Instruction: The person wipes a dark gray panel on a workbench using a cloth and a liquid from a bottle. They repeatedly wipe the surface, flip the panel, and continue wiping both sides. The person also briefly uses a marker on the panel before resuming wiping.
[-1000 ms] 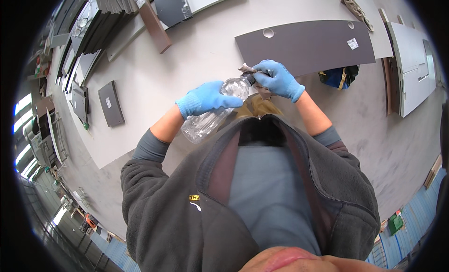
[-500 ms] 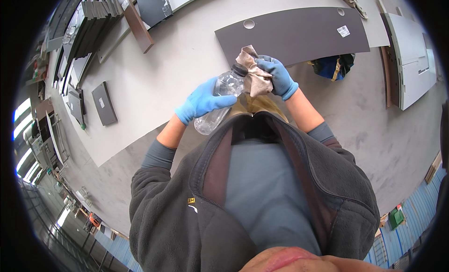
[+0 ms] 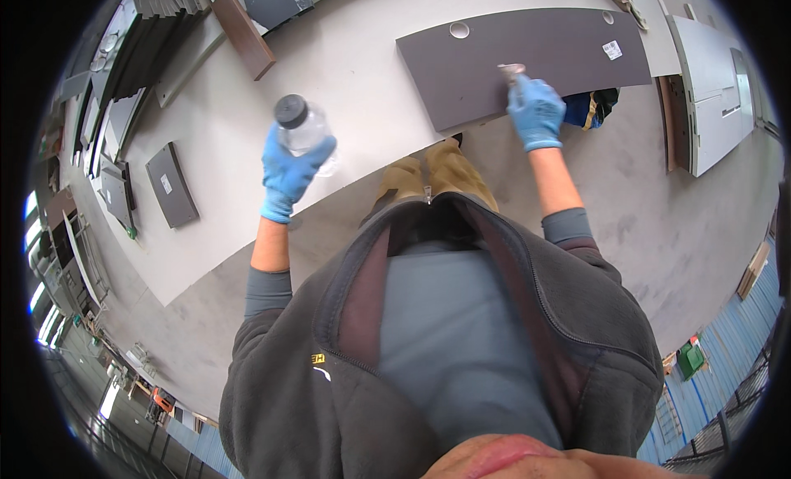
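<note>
Both hands wear blue gloves. My left hand (image 3: 288,168) grips a clear plastic bottle (image 3: 306,133) with a black cap, held upright over the pale table at its near edge. My right hand (image 3: 535,110) is closed round a beige cloth (image 3: 512,70), most of it hidden under the fingers. That hand is over a curved dark grey panel (image 3: 461,84) with two round holes and a white label (image 3: 611,50). Whether the cloth presses on the panel I cannot tell.
The pale table (image 3: 354,92) spreads beneath the panel. A small dark board (image 3: 172,185) lies to the left, with stacked panels (image 3: 156,34) and a brown plank (image 3: 241,32) beyond. A blue-and-black bag (image 3: 592,108) shows under the panel. Light grey panels (image 3: 713,100) stand right.
My hands have moved apart: the left carried the bottle to the left, away from the cloth, and the right took the cloth rightward and forward over the dark panel.
</note>
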The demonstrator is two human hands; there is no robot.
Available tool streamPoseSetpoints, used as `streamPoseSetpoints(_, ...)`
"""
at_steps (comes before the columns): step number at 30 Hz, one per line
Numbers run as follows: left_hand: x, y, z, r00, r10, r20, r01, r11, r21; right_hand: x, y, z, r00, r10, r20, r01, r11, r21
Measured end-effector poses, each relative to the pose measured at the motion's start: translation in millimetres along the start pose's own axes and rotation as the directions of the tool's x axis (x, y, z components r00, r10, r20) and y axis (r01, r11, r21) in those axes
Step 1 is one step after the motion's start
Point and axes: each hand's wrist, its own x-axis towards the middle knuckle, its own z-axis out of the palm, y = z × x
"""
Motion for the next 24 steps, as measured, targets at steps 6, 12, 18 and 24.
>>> streamPoseSetpoints(6, 11.8, -27.7, -36.9, 0.998, -0.009, -0.063, 0.011, 0.999, 0.038, -8.8, -72.2, 0.3, 0.833, -0.429, 0.348, 0.39, 0.903, 0.18)
streamPoseSetpoints(12, 21.3, -49.6, -43.7, 0.982, -0.043, -0.185, 0.025, 0.995, -0.096, -1.2, -72.7, 6.0, 0.865, -0.469, 0.181, 0.47, 0.882, 0.039)
streamPoseSetpoints(18, 36.8, -61.2, -57.9, 0.96, 0.021, -0.28, -0.057, 0.991, -0.122, -8.6, -69.6, 5.0, 0.958, -0.263, 0.115, 0.268, 0.963, -0.028)
streamPoseSetpoints(24, 44.7, -66.3, -66.6, 0.935, 0.012, -0.353, -0.057, 0.991, -0.118, 0.1, -61.9, 4.2, 0.989, 0.023, 0.145, -0.019, 0.999, -0.027)
